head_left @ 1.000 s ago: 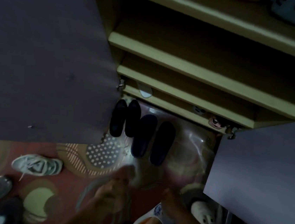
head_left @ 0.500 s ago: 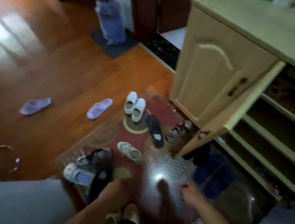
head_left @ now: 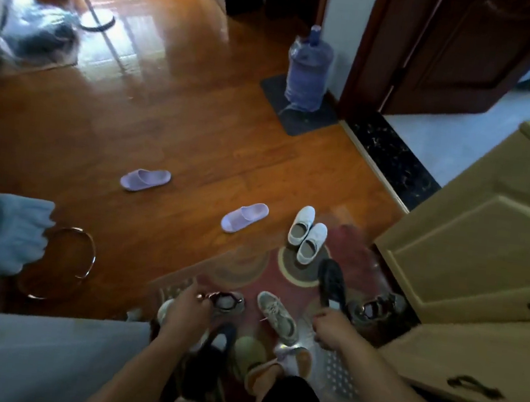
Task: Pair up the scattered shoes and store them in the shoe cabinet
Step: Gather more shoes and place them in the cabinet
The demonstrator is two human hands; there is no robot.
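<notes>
head view: over a patterned rug (head_left: 268,277) strewn with shoes beside the shoe cabinet (head_left: 468,257), the left hand (head_left: 187,307) curls its fingers onto a strappy sandal (head_left: 227,300), the right hand (head_left: 333,329) grips the heel of a black shoe (head_left: 332,283), and two purple slippers (head_left: 244,216) lie apart on the wood floor.

left hand (head_left: 186,307) fingers motion-blurred, shoe cabinet (head_left: 468,257) cut off (right edge), interior hidden
</notes>
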